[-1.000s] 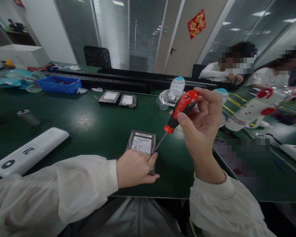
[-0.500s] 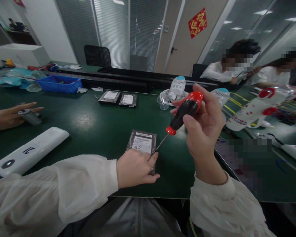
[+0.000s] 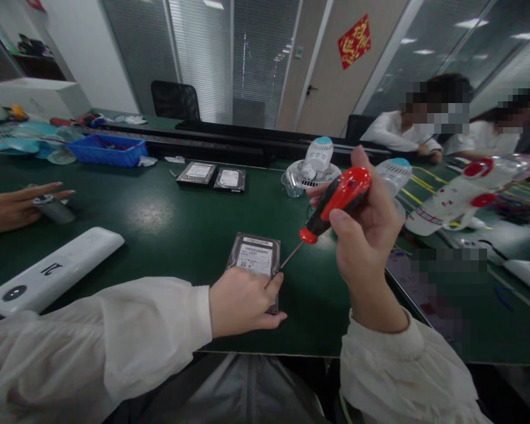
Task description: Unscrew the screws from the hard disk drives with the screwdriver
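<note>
A hard drive (image 3: 258,250) lies label up on the green table in front of me. My left hand (image 3: 245,300) is wrapped over its near half, pressing it down and hiding that part. In my right hand (image 3: 366,229) is a red and black screwdriver (image 3: 335,200), held by its handle between thumb and fingers. Its thin metal shaft slants down to the left, and the tip meets the drive's right edge beside my left index finger. Whether a screw sits under the tip is too small to see.
Two more hard drives (image 3: 212,176) lie farther back. At left are a white numbered device (image 3: 53,271), another person's hand by a metal cylinder (image 3: 53,209), and a blue basket (image 3: 108,150). A white and red toy (image 3: 463,191) and a phone-like panel (image 3: 417,288) are at right.
The screwdriver handle has turned, showing more red, and shifted slightly right with my right hand. My left hand and the hard drive stay in place.
</note>
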{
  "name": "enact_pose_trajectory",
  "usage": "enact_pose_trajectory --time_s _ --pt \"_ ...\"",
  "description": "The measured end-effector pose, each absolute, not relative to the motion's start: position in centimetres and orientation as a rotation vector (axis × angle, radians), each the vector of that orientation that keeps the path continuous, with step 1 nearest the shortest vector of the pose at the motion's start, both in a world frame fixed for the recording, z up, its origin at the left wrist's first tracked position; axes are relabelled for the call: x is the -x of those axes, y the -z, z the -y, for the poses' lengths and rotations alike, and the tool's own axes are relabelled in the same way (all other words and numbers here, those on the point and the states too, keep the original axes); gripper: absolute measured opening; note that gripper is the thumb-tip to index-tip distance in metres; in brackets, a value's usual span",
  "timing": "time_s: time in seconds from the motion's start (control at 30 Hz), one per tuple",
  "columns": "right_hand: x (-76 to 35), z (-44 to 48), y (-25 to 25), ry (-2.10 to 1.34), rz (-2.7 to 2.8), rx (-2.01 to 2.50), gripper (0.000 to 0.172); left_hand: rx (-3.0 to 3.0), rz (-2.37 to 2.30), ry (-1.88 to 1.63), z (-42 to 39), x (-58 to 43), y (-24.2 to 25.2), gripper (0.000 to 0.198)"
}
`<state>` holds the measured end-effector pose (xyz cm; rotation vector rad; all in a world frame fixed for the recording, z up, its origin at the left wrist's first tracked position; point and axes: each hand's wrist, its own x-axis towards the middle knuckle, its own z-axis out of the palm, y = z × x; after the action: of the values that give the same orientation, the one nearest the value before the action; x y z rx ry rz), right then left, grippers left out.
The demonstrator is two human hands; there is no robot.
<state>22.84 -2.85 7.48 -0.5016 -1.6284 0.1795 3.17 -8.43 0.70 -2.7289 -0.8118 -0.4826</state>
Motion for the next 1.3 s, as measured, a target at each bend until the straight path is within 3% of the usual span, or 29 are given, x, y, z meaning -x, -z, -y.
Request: enact_pose_trajectory --time_s 0.3,1.3 --pt "-22.17 3.34 -8.25 -0.131 1.616 0.428 0.046 2.721 0.794 0.492 8.32 -3.11 -0.48 0.068" --pt "-22.05 3.38 -8.17 0.014 1.600 0.426 0.050 2.783 0.852 0.375 8.23 -3.20 -0.72 0.070"
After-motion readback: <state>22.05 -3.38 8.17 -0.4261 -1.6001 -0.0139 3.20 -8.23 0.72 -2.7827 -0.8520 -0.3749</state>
